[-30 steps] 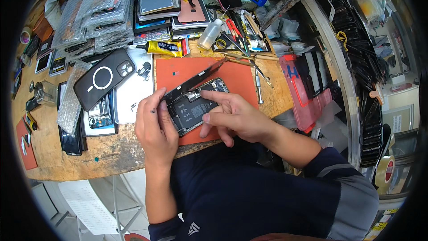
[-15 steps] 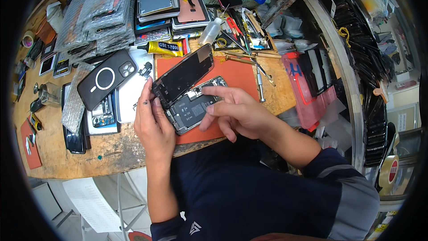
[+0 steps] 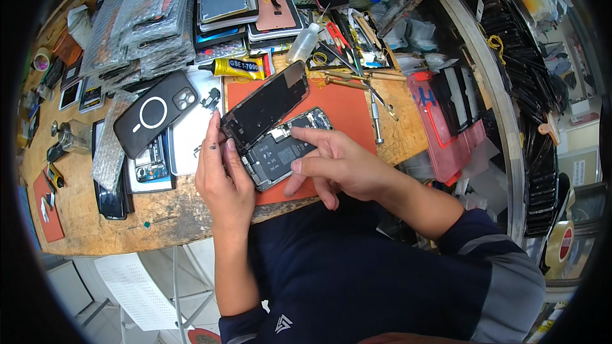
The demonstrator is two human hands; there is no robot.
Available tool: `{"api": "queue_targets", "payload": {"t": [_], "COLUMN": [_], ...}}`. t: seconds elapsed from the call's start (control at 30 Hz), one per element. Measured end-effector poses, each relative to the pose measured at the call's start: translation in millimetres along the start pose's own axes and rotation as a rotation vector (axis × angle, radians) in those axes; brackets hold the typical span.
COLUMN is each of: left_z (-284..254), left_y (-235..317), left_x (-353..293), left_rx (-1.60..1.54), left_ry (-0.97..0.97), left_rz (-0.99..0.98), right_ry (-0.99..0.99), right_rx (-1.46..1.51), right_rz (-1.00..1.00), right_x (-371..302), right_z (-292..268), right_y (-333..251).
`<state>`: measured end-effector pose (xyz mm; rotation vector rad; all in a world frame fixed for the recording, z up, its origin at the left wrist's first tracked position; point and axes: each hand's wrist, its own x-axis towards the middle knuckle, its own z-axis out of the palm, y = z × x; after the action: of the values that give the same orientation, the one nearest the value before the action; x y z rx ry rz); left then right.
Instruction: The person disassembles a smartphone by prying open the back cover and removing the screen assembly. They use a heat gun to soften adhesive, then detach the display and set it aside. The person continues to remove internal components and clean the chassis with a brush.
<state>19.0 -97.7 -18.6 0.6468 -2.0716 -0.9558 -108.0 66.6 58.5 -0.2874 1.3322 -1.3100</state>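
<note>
An opened phone body [image 3: 275, 157], with its black battery and circuitry bared, lies on an orange-red mat [image 3: 358, 121]. Its detached-edge screen panel [image 3: 271, 103] stands tilted up along the left side of the body, dark inner face showing. My left hand [image 3: 223, 181] grips that panel at its lower left corner, between thumb and fingers. Over the right side of the body is my right hand [image 3: 335, 165], index finger stretched out and its tip touching or just above the upper part of the board. The other fingers are apart and hold nothing.
A black phone case [image 3: 153, 113] with a white ring lies left of the mat. Behind stand a yellow glue tube [image 3: 239, 67], a clear bottle [image 3: 304, 43] and stacked bubble-wrapped parcels [image 3: 146, 25]. Screwdrivers [image 3: 376, 118] and tweezers lie to the right, beside a pink-red tray [image 3: 446, 146].
The whole view has shifted slightly to the right. Both hands keep nearly the same pose, the left still on the screen panel and the right index finger still at the board.
</note>
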Motion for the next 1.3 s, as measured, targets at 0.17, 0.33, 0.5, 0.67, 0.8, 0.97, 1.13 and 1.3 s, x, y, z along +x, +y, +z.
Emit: {"api": "queue_targets", "payload": {"t": [0.17, 0.33, 0.5, 0.67, 0.8, 0.97, 1.13, 1.3], "left_z": [0, 0, 1, 2, 2, 3, 2, 4], "left_y": [1, 0, -4, -3, 0, 0, 1, 1], "left_x": [0, 0, -2, -4, -4, -3, -4, -4], "left_rx": [-0.039, -0.059, -0.137, -0.312, -0.264, -0.260, -0.234, -0.230], "left_ry": [-0.012, -0.015, -0.030, 0.017, -0.005, -0.005, -0.016, -0.001], "left_rz": [-0.032, -0.044, -0.070, -0.119, -0.094, -0.059, -0.045, -0.019], "right_ry": [0.053, 0.054, 0.138, 0.263, 0.106, 0.009, -0.006, 0.064], "right_rx": [0.115, 0.289, 0.145, -0.864, -0.417, -0.088, -0.003, 0.197], "right_rz": [-0.044, -0.050, -0.194, -0.582, -0.234, -0.038, 0.033, -0.001], "right_x": [3, 14, 8, 3, 6, 6, 3, 19], "right_z": [-10, -29, -26, -34, -29, -17, -5, -23], "right_y": [2, 13, 12, 6, 3, 1, -3, 7]}}
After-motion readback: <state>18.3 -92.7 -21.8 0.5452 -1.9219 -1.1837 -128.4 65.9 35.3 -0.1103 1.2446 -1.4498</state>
